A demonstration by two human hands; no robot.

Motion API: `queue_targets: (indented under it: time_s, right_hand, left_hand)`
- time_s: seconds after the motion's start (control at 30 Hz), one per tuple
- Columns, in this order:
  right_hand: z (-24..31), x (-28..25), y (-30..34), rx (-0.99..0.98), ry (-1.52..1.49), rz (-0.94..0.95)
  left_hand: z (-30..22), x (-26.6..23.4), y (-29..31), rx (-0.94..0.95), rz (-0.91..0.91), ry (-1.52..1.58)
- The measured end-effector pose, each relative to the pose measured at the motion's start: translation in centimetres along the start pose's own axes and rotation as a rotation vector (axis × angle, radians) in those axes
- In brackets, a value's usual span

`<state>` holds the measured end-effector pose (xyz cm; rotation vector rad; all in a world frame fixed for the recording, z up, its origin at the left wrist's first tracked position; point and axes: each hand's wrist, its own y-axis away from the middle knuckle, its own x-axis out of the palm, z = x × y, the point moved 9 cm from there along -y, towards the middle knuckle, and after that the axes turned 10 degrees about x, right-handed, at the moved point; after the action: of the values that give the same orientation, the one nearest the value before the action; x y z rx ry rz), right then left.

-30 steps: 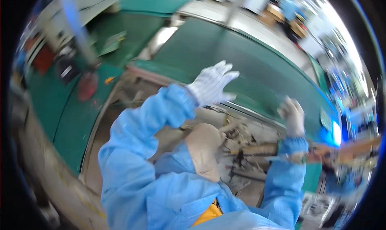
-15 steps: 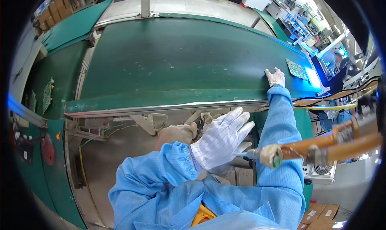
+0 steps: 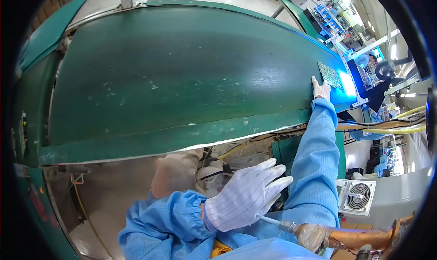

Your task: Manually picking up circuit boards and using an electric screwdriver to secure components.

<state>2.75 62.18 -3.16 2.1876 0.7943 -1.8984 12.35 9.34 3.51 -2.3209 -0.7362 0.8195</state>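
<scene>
Your right hand [image 3: 321,90] and left hand [image 3: 248,195] are well apart, both gloved in white, and neither looks clamped on anything. On the right, your thumb stands away from the fingers, whose tips come up beside the green circuit board [image 3: 331,75]; whether they touch it, you cannot tell from here. On the left, your fingers are stretched out and lie side by side above your lap, short of the counter [image 3: 173,73].

The board lies on the counter, just ahead and to the right of your right hand, which is much the nearer one; from your left hand it is well off, forward and right. Its long axis slants from upper left to lower right, with its lower-left side toward your fingers.

Just past its right side you have a bright blue-lit patch [image 3: 348,83] and then a white slotted bar [image 3: 355,80], so room is tight that way. To the left, the green surface gives you a long, wide sweep, bounded by the pale near edge and the far rim. An orange-brown pipe [image 3: 359,238] points its thin tip close under your left hand; contact there is unclear.
</scene>
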Motion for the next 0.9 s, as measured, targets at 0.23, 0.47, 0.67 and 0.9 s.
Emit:
queue_targets:
  time_s: [0.23,0.47,0.67,0.9]
  right_hand:
    - [-1.6,0.4,-3.5,-0.002,-0.312,-0.146]
    - [-1.3,-2.2,-1.1,-0.065,-0.475,-0.251]
    - [4.3,-8.5,6.8,-0.295,-0.502,-0.432]
    - [14.5,-17.4,21.6,-0.528,-0.612,-0.181]
  left_hand:
    - [2.1,-0.1,-1.1,0.0,-0.032,0.078]
    - [1.2,0.6,-0.7,0.014,0.011,0.064]
    - [1.0,-0.4,0.0,-0.019,-0.002,-0.06]
    - [0.8,-1.5,2.8,-0.095,-0.097,-0.238]
